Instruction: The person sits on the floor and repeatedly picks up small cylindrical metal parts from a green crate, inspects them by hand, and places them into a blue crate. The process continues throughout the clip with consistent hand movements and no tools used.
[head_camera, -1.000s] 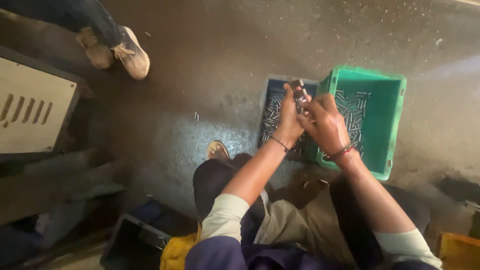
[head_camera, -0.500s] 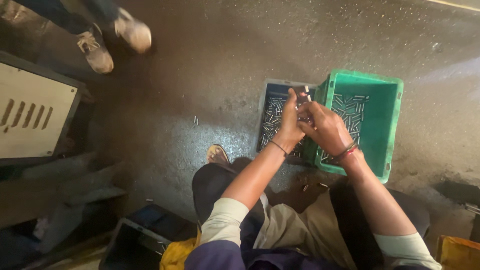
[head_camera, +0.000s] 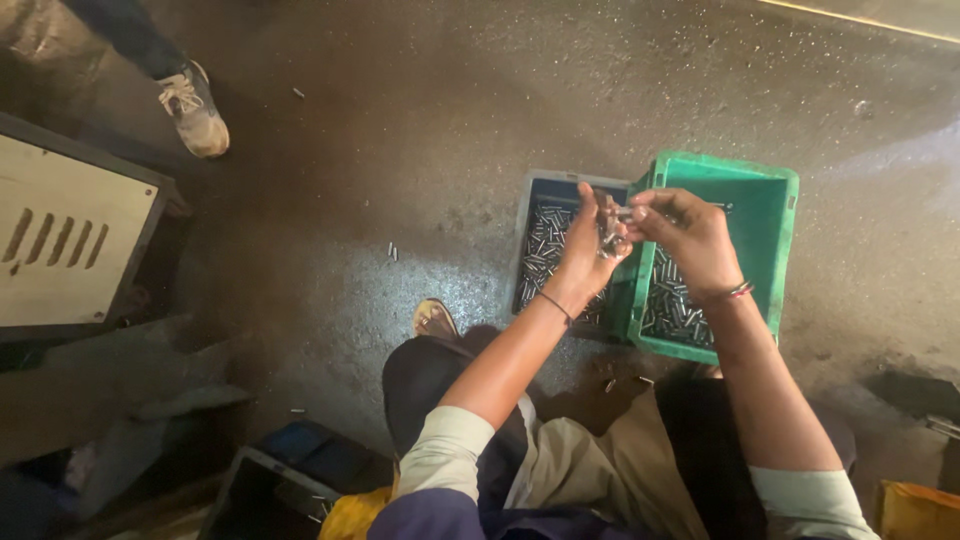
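I see my left hand (head_camera: 585, 245) and right hand (head_camera: 690, 240) pinching a small shiny metal part (head_camera: 612, 240) together above the blue crate (head_camera: 535, 195) and green crate (head_camera: 765, 240). Since before, the bystander's shoe (head_camera: 195, 110) has stepped away.

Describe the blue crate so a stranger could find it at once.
On the dark floor ahead of the seated person stand two crates side by side, both holding small metal pins. The blue crate is the one under the left hand, touching the green crate. It is lower, narrower and darker than its green neighbour.
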